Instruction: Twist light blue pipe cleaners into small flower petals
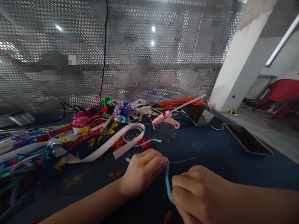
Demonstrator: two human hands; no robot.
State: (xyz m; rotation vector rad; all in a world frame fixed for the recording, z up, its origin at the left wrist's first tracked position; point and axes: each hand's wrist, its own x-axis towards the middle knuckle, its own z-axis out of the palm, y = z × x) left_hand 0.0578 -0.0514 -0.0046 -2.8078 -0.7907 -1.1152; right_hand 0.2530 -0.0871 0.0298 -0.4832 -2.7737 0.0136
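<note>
Left hand: grip pinched on the thin light-blue foam strip, its upper end.
Right hand: grip clamped on the strip's lower end.
Strip: above the dark blue surface, near the pink glue gun.

- Two hands: the left hand and the right hand, at six o'clock.
- One light blue strip pinched between them.
- One pink glue gun at twelve o'clock.
- One roll of white tape.
- Two dark tablets: near tablet, far tablet, at two o'clock.
- One purple flower.
</note>
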